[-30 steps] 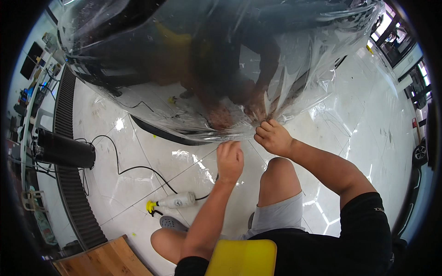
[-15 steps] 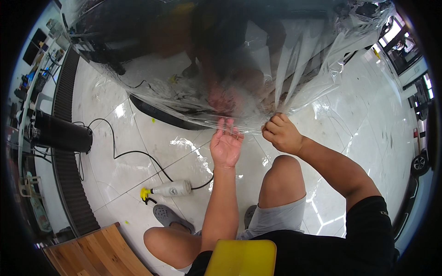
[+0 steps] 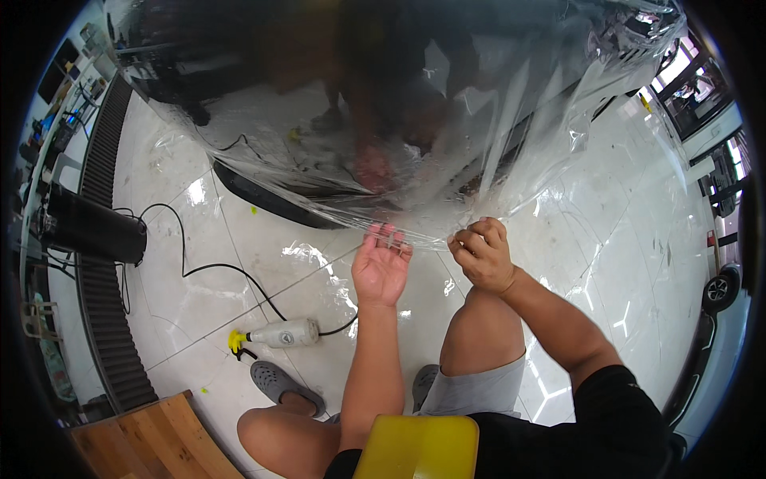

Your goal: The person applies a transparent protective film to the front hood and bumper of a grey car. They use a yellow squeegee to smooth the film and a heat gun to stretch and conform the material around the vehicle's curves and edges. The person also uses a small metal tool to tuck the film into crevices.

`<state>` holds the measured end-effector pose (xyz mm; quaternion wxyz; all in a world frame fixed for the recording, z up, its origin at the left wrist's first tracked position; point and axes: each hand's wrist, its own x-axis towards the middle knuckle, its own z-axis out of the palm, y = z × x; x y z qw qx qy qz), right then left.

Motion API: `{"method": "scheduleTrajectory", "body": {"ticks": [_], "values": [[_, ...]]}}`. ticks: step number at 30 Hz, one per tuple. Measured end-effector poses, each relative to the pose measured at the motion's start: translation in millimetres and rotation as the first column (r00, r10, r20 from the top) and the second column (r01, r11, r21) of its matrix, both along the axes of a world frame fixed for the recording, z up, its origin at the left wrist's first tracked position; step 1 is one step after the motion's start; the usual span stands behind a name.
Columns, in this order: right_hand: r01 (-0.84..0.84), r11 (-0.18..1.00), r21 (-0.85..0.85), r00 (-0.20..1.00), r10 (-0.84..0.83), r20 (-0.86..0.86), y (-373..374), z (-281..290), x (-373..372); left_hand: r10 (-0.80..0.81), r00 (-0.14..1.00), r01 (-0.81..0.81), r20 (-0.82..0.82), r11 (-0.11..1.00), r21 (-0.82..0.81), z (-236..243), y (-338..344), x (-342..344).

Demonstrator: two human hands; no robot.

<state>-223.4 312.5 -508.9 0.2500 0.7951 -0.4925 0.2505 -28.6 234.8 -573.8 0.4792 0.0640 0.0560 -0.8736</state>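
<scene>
Clear plastic film (image 3: pixel 527 152) drapes over a glossy dark car body panel (image 3: pixel 319 72) in front of me. Its loose lower edge hangs gathered in folds and stretches toward me. My right hand (image 3: pixel 484 254) is closed on that edge, with taut creases fanning up from the fingers. To its left, my left hand (image 3: pixel 381 270) is turned palm up, its fingers stretched out against the underside of the film edge. The fingertips show through the film and do not close on it. Reflections on the panel blur where the film clings.
On the tiled floor lies a spray bottle (image 3: pixel 289 333) with a yellow head, beside a black cable (image 3: pixel 219 266). A black cylinder (image 3: pixel 96 227) is at the left, near a wooden platform (image 3: pixel 144 439). A yellow object (image 3: pixel 416 447) shows below me; another car's wheel (image 3: pixel 720 290) is far right.
Both hands have drawn a little closer to me, and the film edge has come with them, stretched further from the panel. The view has shifted slightly.
</scene>
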Motion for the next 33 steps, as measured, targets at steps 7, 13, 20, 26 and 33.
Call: {"method": "scheduleTrajectory", "body": {"ticks": [7,13,20,26,33], "values": [[0.268,0.935,0.23,0.475,-0.336,0.813,23.7,-14.0,39.8,0.063,0.961,-0.021,0.27,0.987,-0.157,13.3,-15.6,14.0],[-0.449,0.856,-0.256,-0.775,-0.231,0.588,-31.3,-19.3,16.8,0.078,0.829,0.023,0.553,0.985,-0.173,14.0,-26.0,3.1],[-0.136,0.964,-0.229,-0.884,-0.014,0.467,-19.8,-29.3,27.9,-0.013,0.853,0.058,0.522,0.996,-0.07,14.1,-3.1,11.6],[0.039,0.94,-0.338,-0.964,0.125,0.237,-25.1,-14.9,39.1,-0.08,0.866,0.135,0.494,0.988,-0.078,14.3,-19.0,11.6],[0.143,0.915,-0.376,-0.967,0.21,0.143,-34.2,-21.7,41.1,-0.153,0.866,0.238,0.475,0.963,-0.124,21.2,-20.9,18.7]]}}
